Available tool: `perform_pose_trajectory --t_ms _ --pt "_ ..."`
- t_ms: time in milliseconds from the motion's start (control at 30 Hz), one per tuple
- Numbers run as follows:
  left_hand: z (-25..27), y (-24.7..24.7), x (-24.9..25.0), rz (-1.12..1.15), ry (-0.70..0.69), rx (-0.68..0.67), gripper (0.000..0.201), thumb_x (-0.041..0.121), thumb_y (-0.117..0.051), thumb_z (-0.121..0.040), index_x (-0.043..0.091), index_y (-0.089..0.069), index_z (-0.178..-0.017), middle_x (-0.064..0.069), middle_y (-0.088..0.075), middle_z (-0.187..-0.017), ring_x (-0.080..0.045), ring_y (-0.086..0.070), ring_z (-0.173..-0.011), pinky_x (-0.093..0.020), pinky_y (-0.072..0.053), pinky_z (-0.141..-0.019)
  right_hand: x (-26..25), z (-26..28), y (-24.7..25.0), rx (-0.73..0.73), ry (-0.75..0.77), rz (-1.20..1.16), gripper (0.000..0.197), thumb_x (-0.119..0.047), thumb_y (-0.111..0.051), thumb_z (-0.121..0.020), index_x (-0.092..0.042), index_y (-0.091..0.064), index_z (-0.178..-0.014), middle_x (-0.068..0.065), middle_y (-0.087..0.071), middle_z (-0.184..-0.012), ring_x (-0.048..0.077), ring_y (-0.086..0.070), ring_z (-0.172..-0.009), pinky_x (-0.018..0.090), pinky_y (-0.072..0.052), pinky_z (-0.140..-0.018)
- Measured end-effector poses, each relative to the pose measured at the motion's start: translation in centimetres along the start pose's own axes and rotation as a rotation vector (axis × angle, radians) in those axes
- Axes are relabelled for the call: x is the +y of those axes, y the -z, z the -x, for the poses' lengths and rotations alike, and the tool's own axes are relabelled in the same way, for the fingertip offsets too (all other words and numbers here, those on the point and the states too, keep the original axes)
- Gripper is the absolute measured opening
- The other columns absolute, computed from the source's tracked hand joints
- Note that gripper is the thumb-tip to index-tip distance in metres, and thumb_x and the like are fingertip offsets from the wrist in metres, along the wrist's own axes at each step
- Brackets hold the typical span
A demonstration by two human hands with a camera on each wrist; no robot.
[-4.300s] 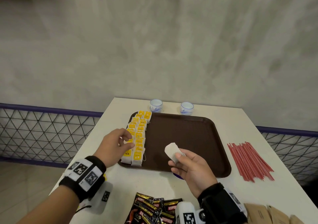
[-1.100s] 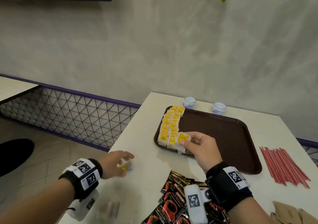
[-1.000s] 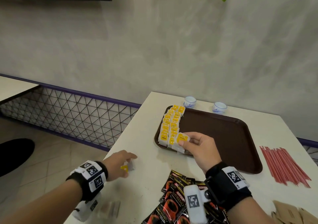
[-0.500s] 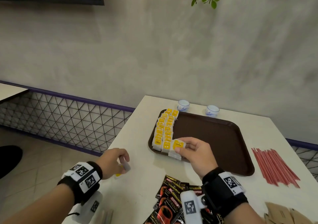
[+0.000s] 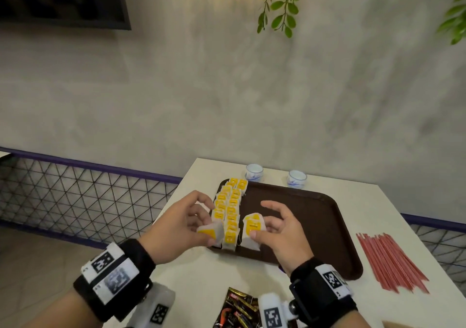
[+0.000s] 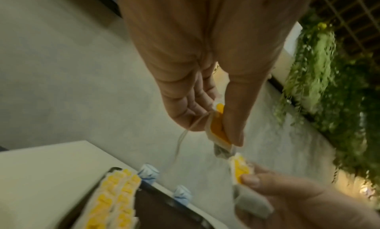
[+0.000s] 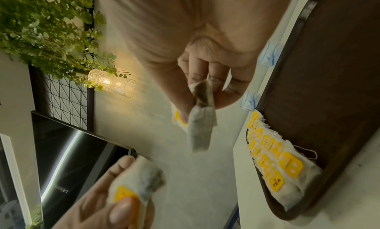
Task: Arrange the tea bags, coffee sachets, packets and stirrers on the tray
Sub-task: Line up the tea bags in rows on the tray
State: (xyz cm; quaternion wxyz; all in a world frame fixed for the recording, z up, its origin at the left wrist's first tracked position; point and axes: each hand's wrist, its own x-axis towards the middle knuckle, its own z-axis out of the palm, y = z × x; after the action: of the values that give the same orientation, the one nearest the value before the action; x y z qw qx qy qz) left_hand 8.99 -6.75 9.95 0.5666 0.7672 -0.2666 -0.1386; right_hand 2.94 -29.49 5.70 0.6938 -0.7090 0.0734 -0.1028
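Note:
A brown tray (image 5: pixel 307 216) carries two rows of yellow-tagged tea bags (image 5: pixel 229 209) along its left side. My left hand (image 5: pixel 205 228) pinches one tea bag (image 5: pixel 213 231) between thumb and fingers, just above the tray's front left corner. My right hand (image 5: pixel 259 229) pinches a second tea bag (image 5: pixel 252 225) beside the rows, a little above the tray. The left wrist view shows the left bag (image 6: pixel 218 127) with its string hanging loose. The right bag (image 7: pixel 201 123) hangs folded in the right wrist view.
Red stirrers (image 5: pixel 389 259) lie on the white table right of the tray. Black coffee sachets (image 5: pixel 238 310) lie at the near edge. Two small cups (image 5: pixel 254 171) (image 5: pixel 297 178) stand behind the tray. A wire fence runs left of the table.
My left hand picked a tea bag off the table's left part and carried it to the tray's front left. My right hand lifted its bag slightly off the rows.

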Motion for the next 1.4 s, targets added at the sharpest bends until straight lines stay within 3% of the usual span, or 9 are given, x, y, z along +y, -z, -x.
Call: perform_pose_trajectory --t_ms 200,300,400,500,733,1000,1167,1300,1400 --pt "-1.7 -1.9 3.0 0.0 -0.045 -0.341 0.043 -0.006 -0.077 -0.072 0.015 -0.058 -0.103 -0.006 -0.066 -0.081 -0.01 -0.052 -0.062 -0.021 -0.046 -0.065 -0.1 -0.2 0.4 0.004 0.015 -0.071 0.046 0.01 -0.077 -0.069 -0.011 -0.061 -0.106 0.011 -0.075 -0.089 0.02 -0.071 -0.081 0.028 -0.054 -0.07" --pt "-2.6 -3.2 3.5 -0.027 -0.035 -0.406 0.042 -0.006 -0.075 -0.074 0.015 -0.058 -0.107 -0.003 -0.065 -0.082 -0.01 -0.059 -0.067 -0.021 -0.049 -0.067 0.2 0.0 0.5 -0.015 0.01 -0.121 0.044 0.01 -0.078 -0.068 -0.008 -0.063 -0.105 0.015 -0.074 -0.09 0.027 -0.069 -0.082 0.036 -0.055 -0.072" --pt "-3.6 -4.3 3.2 -0.108 -0.046 -0.348 0.042 -0.004 -0.075 -0.074 0.017 -0.06 -0.106 0.003 -0.067 -0.08 -0.011 -0.06 -0.069 -0.025 -0.051 -0.07 0.4 0.2 0.6 -0.045 -0.006 -0.167 0.044 0.011 -0.077 -0.068 -0.007 -0.062 -0.106 0.018 -0.073 -0.092 0.028 -0.068 -0.08 0.036 -0.055 -0.068" --pt "-4.1 -5.2 3.0 -0.162 -0.045 -0.28 0.042 -0.004 -0.077 -0.07 0.017 -0.061 -0.103 0.003 -0.065 -0.08 -0.01 -0.054 -0.067 -0.023 -0.049 -0.065 0.5 0.4 0.9 -0.075 0.002 -0.165 0.051 0.006 -0.08 -0.063 -0.007 -0.062 -0.108 0.02 -0.073 -0.093 0.03 -0.069 -0.085 0.042 -0.055 -0.081" --pt "-4.7 -5.7 2.8 -0.177 -0.037 -0.208 0.055 -0.002 -0.086 -0.059 0.022 -0.06 -0.102 -0.002 -0.059 -0.092 -0.013 -0.061 -0.066 -0.031 -0.054 -0.066 0.5 0.6 1.9 -0.089 -0.017 -0.149 0.045 0.012 -0.074 -0.072 -0.008 -0.06 -0.11 0.02 -0.073 -0.094 0.028 -0.07 -0.086 0.042 -0.055 -0.084" --pt "-5.5 -6.2 2.0 -0.26 -0.023 -0.137 0.059 0.006 -0.089 -0.054 0.027 -0.059 -0.1 0.003 -0.06 -0.099 -0.008 -0.061 -0.067 -0.021 -0.053 -0.063 0.6 0.6 2.3 -0.096 -0.051 -0.221 0.037 0.008 -0.068 -0.079 -0.007 -0.061 -0.112 0.023 -0.072 -0.099 0.031 -0.069 -0.09 0.039 -0.056 -0.08" --pt "-6.3 -6.2 1.3 -0.238 0.007 -0.194 0.044 0.009 -0.088 -0.06 0.019 -0.064 -0.095 -0.001 -0.066 -0.082 -0.009 -0.059 -0.064 -0.022 -0.051 -0.062 1.0 0.0 2.3 -0.07 -0.04 -0.218 0.046 -0.002 -0.078 -0.069 -0.007 -0.062 -0.112 0.021 -0.073 -0.097 0.031 -0.07 -0.089 0.039 -0.056 -0.078" --pt "-7.5 -6.3 0.9 -0.195 0.027 -0.234 0.035 0.003 -0.085 -0.064 0.012 -0.067 -0.093 -0.003 -0.068 -0.079 -0.009 -0.061 -0.064 -0.021 -0.051 -0.063 1.3 -0.8 2.7 -0.019 -0.041 -0.187 0.043 0.007 -0.078 -0.071 -0.007 -0.063 -0.109 0.018 -0.072 -0.099 0.028 -0.07 -0.089 0.033 -0.057 -0.074" --pt "-9.2 -6.2 0.4 -0.2 0.032 -0.287 0.029 0.004 -0.083 -0.067 0.013 -0.069 -0.09 -0.001 -0.067 -0.079 -0.008 -0.059 -0.063 -0.021 -0.05 -0.063 1.7 -1.5 3.1 0.009 -0.054 -0.157 0.048 0.005 -0.082 -0.065 -0.008 -0.064 -0.107 0.016 -0.07 -0.103 0.026 -0.071 -0.092 0.027 -0.056 -0.073"
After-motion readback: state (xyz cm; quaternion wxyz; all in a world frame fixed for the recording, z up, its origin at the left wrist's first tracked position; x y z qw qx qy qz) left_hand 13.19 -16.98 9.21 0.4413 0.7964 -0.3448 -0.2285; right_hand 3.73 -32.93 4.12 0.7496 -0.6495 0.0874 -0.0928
